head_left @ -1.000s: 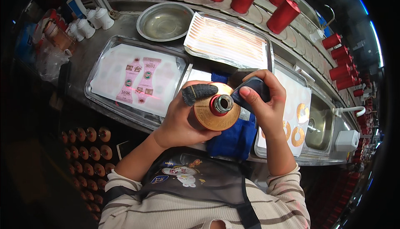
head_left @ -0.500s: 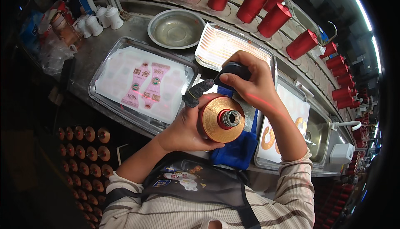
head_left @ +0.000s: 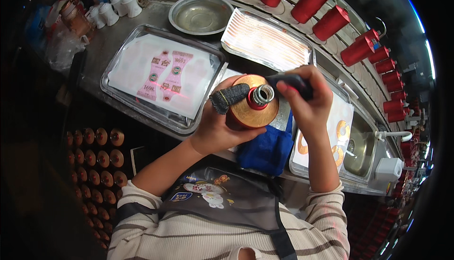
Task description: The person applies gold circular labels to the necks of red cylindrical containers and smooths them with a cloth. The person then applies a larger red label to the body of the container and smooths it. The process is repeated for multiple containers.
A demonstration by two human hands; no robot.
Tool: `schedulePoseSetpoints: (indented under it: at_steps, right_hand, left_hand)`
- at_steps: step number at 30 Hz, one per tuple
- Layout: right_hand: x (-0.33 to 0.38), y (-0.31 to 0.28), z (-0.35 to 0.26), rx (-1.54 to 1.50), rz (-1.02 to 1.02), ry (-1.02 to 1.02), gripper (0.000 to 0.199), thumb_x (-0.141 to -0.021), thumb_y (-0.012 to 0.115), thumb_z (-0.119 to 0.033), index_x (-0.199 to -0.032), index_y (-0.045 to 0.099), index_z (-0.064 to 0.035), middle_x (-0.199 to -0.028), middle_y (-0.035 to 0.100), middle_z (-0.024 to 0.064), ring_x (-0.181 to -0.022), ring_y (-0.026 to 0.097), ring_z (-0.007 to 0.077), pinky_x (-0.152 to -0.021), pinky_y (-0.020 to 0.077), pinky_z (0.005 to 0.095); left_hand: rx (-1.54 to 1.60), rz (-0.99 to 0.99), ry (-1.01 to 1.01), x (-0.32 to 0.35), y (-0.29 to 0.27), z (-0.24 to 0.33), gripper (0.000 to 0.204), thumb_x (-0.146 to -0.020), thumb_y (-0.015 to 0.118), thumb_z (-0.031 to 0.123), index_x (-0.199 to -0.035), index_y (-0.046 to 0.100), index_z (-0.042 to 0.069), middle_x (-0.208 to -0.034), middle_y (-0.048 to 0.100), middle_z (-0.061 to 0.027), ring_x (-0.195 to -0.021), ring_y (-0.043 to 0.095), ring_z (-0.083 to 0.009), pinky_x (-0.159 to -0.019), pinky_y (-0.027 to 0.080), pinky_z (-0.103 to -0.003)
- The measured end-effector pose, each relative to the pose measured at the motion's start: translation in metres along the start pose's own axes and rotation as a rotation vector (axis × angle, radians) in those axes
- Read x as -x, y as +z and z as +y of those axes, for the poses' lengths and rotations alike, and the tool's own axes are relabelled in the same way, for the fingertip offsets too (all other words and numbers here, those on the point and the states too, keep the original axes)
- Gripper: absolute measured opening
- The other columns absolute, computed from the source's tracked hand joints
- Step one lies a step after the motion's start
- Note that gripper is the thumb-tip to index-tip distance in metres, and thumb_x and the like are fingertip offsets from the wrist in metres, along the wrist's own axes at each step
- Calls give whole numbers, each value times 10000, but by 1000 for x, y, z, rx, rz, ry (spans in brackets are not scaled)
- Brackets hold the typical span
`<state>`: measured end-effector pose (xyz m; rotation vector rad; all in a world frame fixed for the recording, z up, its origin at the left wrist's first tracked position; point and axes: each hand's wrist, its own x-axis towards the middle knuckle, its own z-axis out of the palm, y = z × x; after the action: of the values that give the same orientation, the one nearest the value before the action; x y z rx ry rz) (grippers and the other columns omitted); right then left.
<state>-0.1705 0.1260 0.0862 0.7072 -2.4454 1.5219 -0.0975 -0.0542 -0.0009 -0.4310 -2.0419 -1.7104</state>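
Observation:
My left hand point(head_left: 218, 126) is wrapped round a red bottle point(head_left: 246, 112) with a gold shoulder and an uncapped glass neck. Its thumb, in a dark grey knitted finger sleeve point(head_left: 231, 98), lies across the gold shoulder beside the neck. My right hand point(head_left: 314, 100) grips a smooth dark handheld tool point(head_left: 297, 83), whose exact kind I cannot make out. The tool's tip reaches the bottle's far right side; whether it touches is unclear. A blue cloth point(head_left: 267, 153) lies just below the bottle.
A metal tray point(head_left: 111, 87) bears pink labels on white sheets. Behind stand a metal bowl point(head_left: 175, 23) and a tray of striped strips point(head_left: 267, 37). Gold ring labels point(head_left: 343, 130) lie at right by a sink point(head_left: 362, 158). Red bottles point(head_left: 309, 4) line the conveyor.
The right hand has moved right and lower with the dark tool, now against the bottle's side. The sleeved left thumb has come down onto the gold shoulder. Conveyor bottles have shifted right.

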Motion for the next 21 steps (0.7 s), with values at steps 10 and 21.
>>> schedulePoseSetpoints:
  at_steps: [10,21]
  right_hand:
    - [61,11,-33,144,64,-537,366,-599,723,13,-959,734,-58,-822,594,74,-775,618,304,-678,495,393]
    - [112,-64,10,-557,38,525,129,-850,709,2,-973,671,-3,-887,669,27,-759,594,63,-704,474,210]
  left_hand:
    - [-108,107,-55,15,16,-12,1040,-667,952,290,-1446,323,9,-1375,510,-219,-1242,569,-361,-1061,461,-445]
    - [146,-92,-417,-50,8,60,991,-729,912,254,-1422,255,-9,-1307,572,-207,-1178,618,-268,-999,517,-396]
